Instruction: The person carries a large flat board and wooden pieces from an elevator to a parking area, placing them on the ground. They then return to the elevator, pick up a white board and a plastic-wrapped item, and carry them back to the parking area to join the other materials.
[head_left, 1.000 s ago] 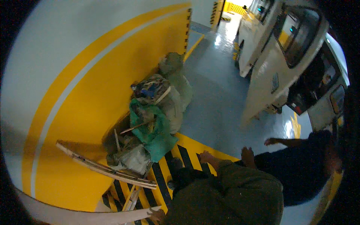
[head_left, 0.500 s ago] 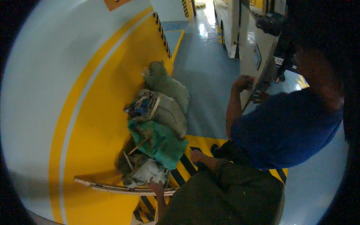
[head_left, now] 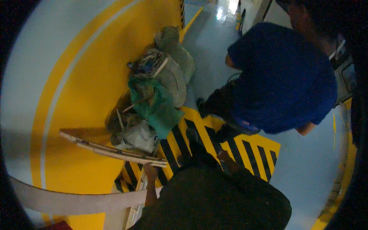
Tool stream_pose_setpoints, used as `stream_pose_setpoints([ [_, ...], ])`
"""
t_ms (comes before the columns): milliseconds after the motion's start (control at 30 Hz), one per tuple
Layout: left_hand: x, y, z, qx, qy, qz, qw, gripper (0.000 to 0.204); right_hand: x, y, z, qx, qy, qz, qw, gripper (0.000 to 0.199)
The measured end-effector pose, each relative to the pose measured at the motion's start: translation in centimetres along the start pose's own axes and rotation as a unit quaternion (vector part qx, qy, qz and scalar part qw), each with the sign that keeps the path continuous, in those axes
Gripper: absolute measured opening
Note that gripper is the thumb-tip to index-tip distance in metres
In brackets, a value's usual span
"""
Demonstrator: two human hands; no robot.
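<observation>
My left hand (head_left: 150,172) is at the near right end of long, thin wooden boards (head_left: 111,153), its fingers closed at their lower edge. The boards stretch leftward across the yellow wall. Just beyond them slumps a pale sack (head_left: 136,138) with wood sticks poking out beside it. Behind it lie a green sack (head_left: 155,109) and a greyish sack (head_left: 174,80) filled with scraps. My right hand (head_left: 224,156) hangs near my body above the striped floor, apart from the boards; its fingers are too dark to read.
Another person in a blue shirt (head_left: 283,80) stands close by at the right, back toward me. A greenish sack (head_left: 168,40) leans at the wall's far end. Yellow and black stripes (head_left: 249,157) mark the floor. Pale long strips (head_left: 134,214) lie at lower left.
The view has tipped downward and turned. The other person has moved from beside a vehicle's open door to nearer the striped floor. My left hand stays at the boards' end.
</observation>
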State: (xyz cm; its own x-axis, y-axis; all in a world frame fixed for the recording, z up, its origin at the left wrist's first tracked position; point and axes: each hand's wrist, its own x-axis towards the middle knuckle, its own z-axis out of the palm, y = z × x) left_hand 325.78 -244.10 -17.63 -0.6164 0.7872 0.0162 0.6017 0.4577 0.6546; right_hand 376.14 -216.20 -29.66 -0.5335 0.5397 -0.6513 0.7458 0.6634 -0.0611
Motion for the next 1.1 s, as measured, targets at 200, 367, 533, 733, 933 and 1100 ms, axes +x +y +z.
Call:
stream_pose_setpoints([
  [200,-0.9,-3.7,-2.2,-0.153,-0.049,-0.142,0.977,0.039,-9.8,-3.8,2.3,0.159,0.259,0.095,0.948,0.031],
  [367,5.6,8.3,-2.3,0.01,-0.191,-0.091,0.977,0.047,-10.8,0.5,1.8,0.576,0.275,0.196,0.744,0.037],
  [533,11.7,10.1,2.7,0.139,-0.146,0.077,0.976,0.047,-6.9,4.3,-5.2,0.526,0.376,0.121,0.754,0.022],
  [733,15.3,9.2,9.2,-0.325,-0.125,-0.173,0.921,0.045,-3.1,8.5,-15.7,0.297,0.372,0.235,0.848,0.018],
  [933,19.5,12.5,11.7,0.012,-0.311,-0.059,0.949,0.029,0.6,17.5,-20.2,0.399,0.342,0.232,0.819,0.024],
  [1100,21.6,11.7,14.7,-0.021,-0.296,-0.12,0.947,0.023,3.8,22.8,-26.3,0.468,0.349,0.21,0.784,0.028],
])
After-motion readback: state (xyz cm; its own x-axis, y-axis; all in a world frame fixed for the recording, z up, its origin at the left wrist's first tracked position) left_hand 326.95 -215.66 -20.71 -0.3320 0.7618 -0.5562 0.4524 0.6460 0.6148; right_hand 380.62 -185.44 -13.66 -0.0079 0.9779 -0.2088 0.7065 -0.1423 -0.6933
